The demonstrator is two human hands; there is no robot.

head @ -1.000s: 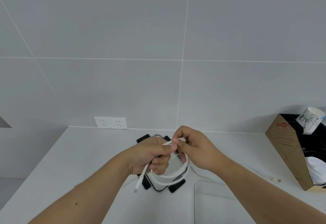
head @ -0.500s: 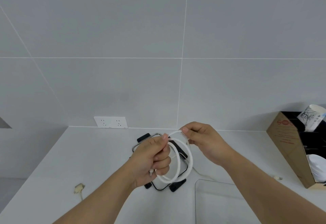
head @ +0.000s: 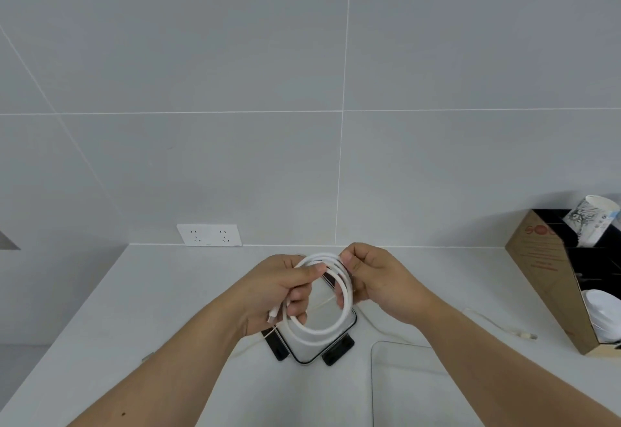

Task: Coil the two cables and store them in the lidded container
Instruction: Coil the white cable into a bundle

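A thick white cable is wound into a round coil and held above the counter. My left hand pinches the coil's upper left, with a plug end hanging below its fingers. My right hand grips the coil's upper right side. Beneath the coil sits the lidded container, a clear box with black clip latches, mostly hidden by my hands. A second, thinner white cable lies loose on the counter at the right and runs under my right forearm.
A transparent rectangular lid or board lies on the white counter at front right. A brown cardboard organiser with a paper cup stands at far right. A white double socket sits on the tiled wall.
The loose tail of the cable has been wound in; the coil has grown to several full loops. Both hands now hold the coil's top, closer together than before.
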